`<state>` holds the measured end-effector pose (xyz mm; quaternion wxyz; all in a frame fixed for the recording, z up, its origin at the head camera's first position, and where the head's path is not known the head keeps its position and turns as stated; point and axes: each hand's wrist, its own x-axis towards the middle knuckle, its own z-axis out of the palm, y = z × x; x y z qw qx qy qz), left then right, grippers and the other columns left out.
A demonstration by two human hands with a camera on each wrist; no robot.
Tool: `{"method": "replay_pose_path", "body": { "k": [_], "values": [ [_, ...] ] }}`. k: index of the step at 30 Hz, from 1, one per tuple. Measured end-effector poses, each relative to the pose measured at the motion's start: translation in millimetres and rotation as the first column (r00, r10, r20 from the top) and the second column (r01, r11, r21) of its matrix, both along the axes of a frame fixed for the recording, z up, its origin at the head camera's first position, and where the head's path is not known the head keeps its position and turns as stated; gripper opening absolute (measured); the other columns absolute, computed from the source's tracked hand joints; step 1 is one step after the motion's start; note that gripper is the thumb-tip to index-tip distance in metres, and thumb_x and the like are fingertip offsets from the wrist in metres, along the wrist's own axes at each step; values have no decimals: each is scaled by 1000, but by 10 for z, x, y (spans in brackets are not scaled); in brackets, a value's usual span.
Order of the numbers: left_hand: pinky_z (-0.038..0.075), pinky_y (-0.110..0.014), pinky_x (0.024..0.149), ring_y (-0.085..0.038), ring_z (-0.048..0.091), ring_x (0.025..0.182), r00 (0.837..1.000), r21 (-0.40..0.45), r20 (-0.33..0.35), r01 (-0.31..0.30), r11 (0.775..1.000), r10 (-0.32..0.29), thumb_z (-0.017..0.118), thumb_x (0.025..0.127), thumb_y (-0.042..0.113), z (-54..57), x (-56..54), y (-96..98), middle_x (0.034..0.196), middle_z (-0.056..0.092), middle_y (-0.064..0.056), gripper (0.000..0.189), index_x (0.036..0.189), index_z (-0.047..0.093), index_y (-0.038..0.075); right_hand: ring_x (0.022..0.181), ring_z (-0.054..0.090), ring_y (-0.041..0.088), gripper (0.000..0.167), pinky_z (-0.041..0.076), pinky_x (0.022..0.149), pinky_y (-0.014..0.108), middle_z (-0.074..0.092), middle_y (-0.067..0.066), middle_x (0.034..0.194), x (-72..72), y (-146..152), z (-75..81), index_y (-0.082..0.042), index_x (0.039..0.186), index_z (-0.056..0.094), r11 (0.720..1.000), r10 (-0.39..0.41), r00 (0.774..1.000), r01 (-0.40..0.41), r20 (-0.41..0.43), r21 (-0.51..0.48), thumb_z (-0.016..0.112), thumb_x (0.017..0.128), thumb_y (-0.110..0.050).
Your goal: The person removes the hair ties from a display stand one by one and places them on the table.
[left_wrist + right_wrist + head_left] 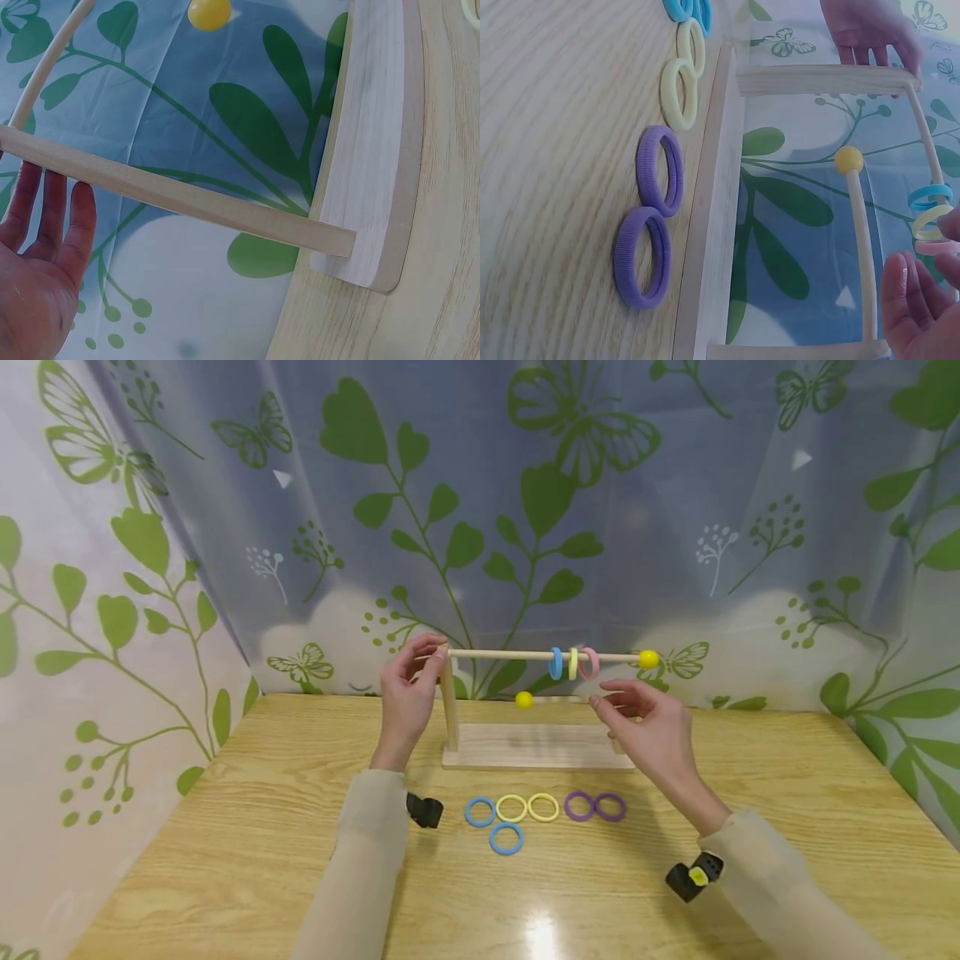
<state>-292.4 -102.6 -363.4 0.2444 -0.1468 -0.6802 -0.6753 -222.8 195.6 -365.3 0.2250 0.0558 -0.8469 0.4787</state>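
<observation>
A wooden stand (pixel 536 747) has a tall left post (pixel 187 193) and a shorter right post mostly hidden by my right hand. My left hand (pixel 411 683) grips the top of the tall post, thumb in front. From there the upper rod (pixel 498 654) runs right to a yellow ball (pixel 649 659). A blue hair tie (pixel 555 663), a yellow one (pixel 573 663) and a pink one (pixel 590 662) hang on it. Just below them is my right hand (pixel 651 727), fingers loosely bent and holding nothing visible, beside the lower rod (pixel 862 255) with its yellow ball (pixel 524 700).
On the wooden table (pixel 247 860), in front of the base, lie two blue hair ties (pixel 507 852), two touching yellow ones (pixel 543 821) and two touching purple ones (pixel 660 171). A leaf-patterned curtain (pixel 480 485) hangs close behind the stand.
</observation>
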Motion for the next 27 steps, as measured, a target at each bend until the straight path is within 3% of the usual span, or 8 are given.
{"method": "replay_pose_path", "body": {
  "k": [27],
  "values": [
    [55,-20,73,-12,66,90,1000,4,-1,0,1000,0,64,101,10,-4,-7,-1,109,68,-15,21,119,70,2,70,69,3,28,58,60,20,77,16,90,-183,-115,20,-9,106,77,991,-59,998,57,-8,-124,75,93,-34]
  ]
}}
